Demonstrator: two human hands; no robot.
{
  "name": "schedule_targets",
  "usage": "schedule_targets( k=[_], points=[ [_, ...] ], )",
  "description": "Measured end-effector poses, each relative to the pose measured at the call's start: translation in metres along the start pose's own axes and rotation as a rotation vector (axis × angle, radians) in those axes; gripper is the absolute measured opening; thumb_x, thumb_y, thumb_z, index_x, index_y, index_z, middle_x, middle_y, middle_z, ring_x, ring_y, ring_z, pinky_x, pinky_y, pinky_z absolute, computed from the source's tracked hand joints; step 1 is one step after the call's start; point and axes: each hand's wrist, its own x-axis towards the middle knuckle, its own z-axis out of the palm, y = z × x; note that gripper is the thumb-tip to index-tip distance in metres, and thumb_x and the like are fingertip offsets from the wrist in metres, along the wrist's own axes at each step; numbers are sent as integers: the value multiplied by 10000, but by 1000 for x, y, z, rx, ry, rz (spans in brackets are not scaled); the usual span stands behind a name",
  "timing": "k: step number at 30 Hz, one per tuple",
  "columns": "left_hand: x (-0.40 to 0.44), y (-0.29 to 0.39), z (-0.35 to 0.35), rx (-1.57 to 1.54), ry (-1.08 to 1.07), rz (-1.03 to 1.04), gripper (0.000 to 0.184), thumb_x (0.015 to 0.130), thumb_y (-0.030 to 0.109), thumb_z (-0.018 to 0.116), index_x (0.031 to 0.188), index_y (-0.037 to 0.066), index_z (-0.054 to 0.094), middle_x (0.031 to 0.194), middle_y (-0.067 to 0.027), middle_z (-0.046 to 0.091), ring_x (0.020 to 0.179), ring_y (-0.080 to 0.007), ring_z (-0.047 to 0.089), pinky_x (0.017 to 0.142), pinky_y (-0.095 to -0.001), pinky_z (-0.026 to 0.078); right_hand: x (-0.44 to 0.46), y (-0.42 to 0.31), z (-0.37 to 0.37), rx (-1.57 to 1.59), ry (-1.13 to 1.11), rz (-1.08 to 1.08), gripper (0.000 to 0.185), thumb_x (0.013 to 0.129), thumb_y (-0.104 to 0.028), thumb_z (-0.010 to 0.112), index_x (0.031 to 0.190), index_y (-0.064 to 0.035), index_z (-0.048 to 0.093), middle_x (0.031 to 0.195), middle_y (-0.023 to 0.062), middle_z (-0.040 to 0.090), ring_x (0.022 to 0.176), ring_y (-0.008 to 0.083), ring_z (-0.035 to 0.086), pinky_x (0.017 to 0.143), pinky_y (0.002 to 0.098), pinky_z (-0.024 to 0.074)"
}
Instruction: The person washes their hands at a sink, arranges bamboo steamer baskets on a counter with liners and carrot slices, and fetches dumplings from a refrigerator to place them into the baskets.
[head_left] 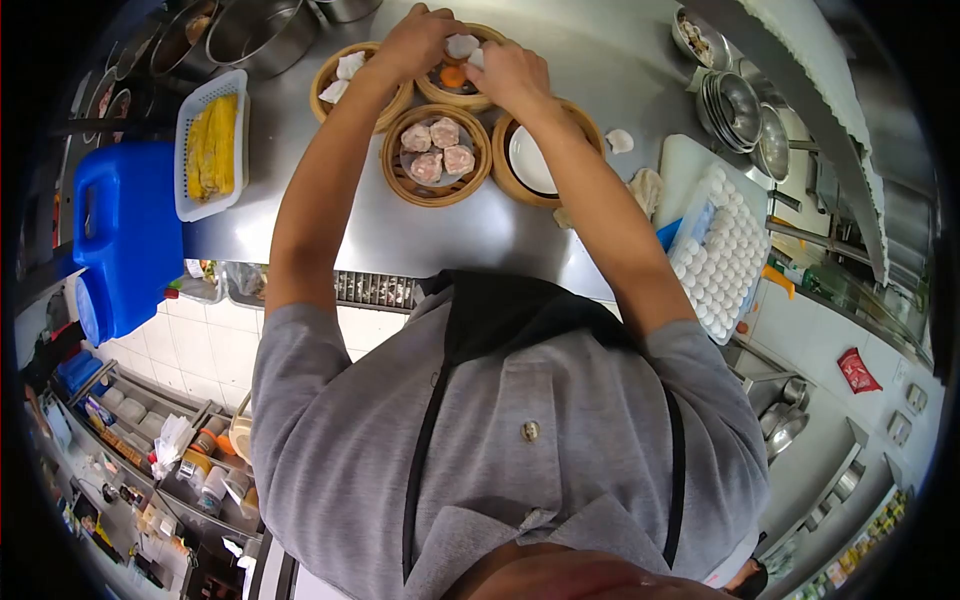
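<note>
Over the rear bamboo steamer (460,100), my left hand (423,42) has its fingers bent beside a white dumpling (462,46); its fingertips are partly hidden. My right hand (514,76) pinches another white piece (477,60) at the same steamer's right side. An orange round item (453,76) lies inside it. In front, a steamer (437,199) holds several pinkish dumplings (444,131). White dumplings (350,66) sit in the left steamer (327,72). The right steamer (512,188) contains a white dish (532,160), partly covered by my right forearm.
A white basket (181,165) with yellow food and a blue jug (125,230) stand left. Metal pots (262,35) are behind them. To the right are stacked metal bowls (730,110), a loose white piece (620,141), a cloth (645,190) and a tray of white balls (715,250).
</note>
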Motion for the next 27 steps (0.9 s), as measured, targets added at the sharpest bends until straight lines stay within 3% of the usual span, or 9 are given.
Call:
schedule_targets(
  k=[4,6,10,12,14,17,21,25,27],
  points=[
    [1,0,-3,-8,10,23,386,753,-2,575,1108,92,695,993,-86,652,924,-323,532,870,-399,447,-12,11,7,3,97,32,349,883,-348,631,1079,-62,669,964,162,688,911,374,673,811,454,536],
    [0,-14,2,-25,58,83,369,777,1,572,1111,99,695,992,-90,650,919,-321,541,871,-404,446,-30,34,6,208,486,-175,313,878,-333,623,1075,-94,673,999,145,677,934,375,660,809,449,534],
    [-7,-17,-4,-71,163,-33,293,867,43,587,1134,117,683,1011,-96,642,887,-296,603,837,-399,478,-91,134,-44,190,258,133,310,866,-138,610,1172,-124,656,1150,145,619,1004,339,635,840,397,535],
    [-4,-25,-16,-142,168,-82,278,878,57,600,1138,114,679,1020,-93,642,880,-281,620,815,-385,492,-120,176,-37,-233,53,-13,390,814,-68,610,1190,-168,636,1195,135,590,1032,339,620,870,424,520],
    [-8,-22,-21,-355,266,-52,290,871,63,627,1155,99,670,1036,-97,642,865,-240,636,761,-346,513,-135,196,-24,-213,-45,-87,426,803,-66,620,1217,-168,619,1207,136,583,1043,337,616,880,422,516],
    [-10,4,-43,-254,192,-145,293,868,76,646,1160,93,668,1038,-100,647,840,-211,631,728,-327,515,-135,223,-17,-192,-132,-145,499,792,-87,636,1281,-165,571,1200,142,591,1052,343,612,891,423,510],
    [-25,28,-49,-249,200,-114,302,862,104,663,1164,96,669,1005,-101,658,800,-202,627,714,-333,521,-112,210,-29,-14,40,12,514,788,-164,662,1284,-122,538,1106,158,640,1021,362,620,874,444,501],
    [-42,33,-41,-217,237,-265,317,841,160,704,1147,85,680,968,-93,670,773,-199,635,717,-328,525,-57,123,-50,286,17,-148,476,790,-212,693,1234,-110,557,1065,199,647,954,365,637,836,414,515],
    [-48,35,-42,-219,246,-333,325,835,177,714,1144,82,682,970,-95,673,775,-196,639,721,-326,525,-22,84,-32,299,-36,-326,504,775,-246,726,1248,-160,578,1251,188,595,1153,367,562,948,463,463]
  ],
)
